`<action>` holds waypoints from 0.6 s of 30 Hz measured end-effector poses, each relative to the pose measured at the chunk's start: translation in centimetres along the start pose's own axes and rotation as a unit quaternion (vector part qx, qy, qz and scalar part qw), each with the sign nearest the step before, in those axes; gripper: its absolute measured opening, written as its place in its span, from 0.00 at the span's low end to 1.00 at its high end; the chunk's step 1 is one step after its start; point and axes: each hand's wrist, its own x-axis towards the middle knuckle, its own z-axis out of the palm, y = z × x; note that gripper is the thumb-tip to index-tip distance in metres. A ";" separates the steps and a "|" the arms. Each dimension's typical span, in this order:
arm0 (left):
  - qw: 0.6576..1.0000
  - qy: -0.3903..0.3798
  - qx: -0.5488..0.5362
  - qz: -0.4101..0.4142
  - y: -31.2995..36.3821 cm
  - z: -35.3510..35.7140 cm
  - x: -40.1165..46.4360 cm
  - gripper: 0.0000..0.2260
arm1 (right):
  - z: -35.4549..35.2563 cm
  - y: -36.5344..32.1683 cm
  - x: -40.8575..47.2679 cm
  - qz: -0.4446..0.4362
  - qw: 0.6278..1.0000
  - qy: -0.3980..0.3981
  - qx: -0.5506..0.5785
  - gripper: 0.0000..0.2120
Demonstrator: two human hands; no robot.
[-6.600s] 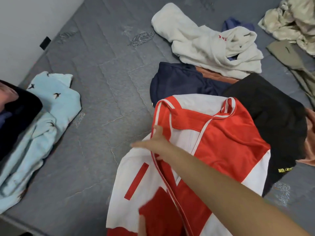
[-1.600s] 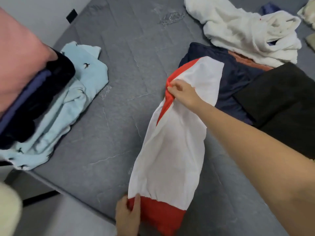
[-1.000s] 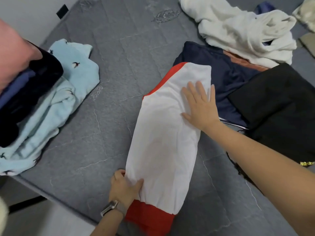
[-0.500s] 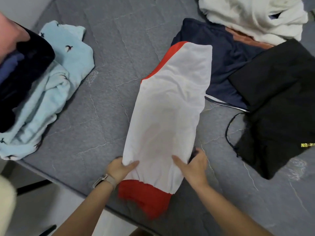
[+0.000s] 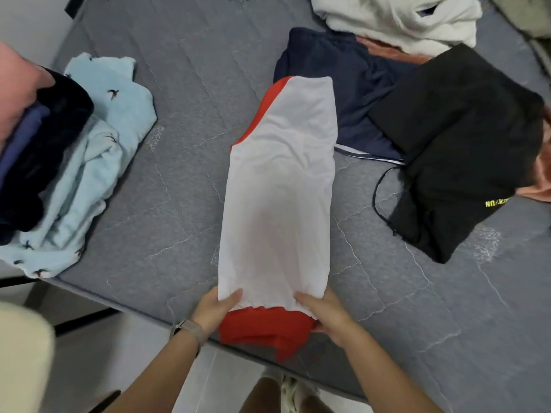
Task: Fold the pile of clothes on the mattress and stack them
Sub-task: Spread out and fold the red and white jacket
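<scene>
- Clothes fill a grey quilted mattress (image 5: 190, 150); the one in hand is a red-and-white jersey (image 5: 280, 186), already folded into a long narrow strip.
- Both hands grasp the strip's near end at the mattress edge. The left hand (image 5: 216, 308) pinches the left corner, thumb on the white fabric and fingers tucked under.
- A watch (image 5: 187, 330) sits on that wrist.
- The right hand (image 5: 323, 314) pinches the right corner the same way, beside the bunched red hem between the two grips.
- From the grips the strip runs straight away across the mattress, lying flat; its far end touches a dark navy garment (image 5: 343, 93).
- Right of the grips and further off lies a black garment (image 5: 465, 150) with a loose drawstring; beyond it, a crumpled white sweatshirt (image 5: 396, 19).
- Left of the grips, well apart, a pale blue garment (image 5: 89, 162) carries a dark folded stack (image 5: 38, 153).
- Judged by its drape and fine creases, the jersey is thin, light and limp, probably a little slick; it should not hold shape by itself.
- Holding both near corners looks right for doubling the strip over toward its far end; a one-sided grip would likely let the layers slide apart.
</scene>
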 end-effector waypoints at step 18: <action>0.957 -0.103 -0.269 0.044 8.0 -2.4 -11.8 0.12 | -3.1 -6.6 -10.7 -0.066 0.988 -0.070 0.121 0.19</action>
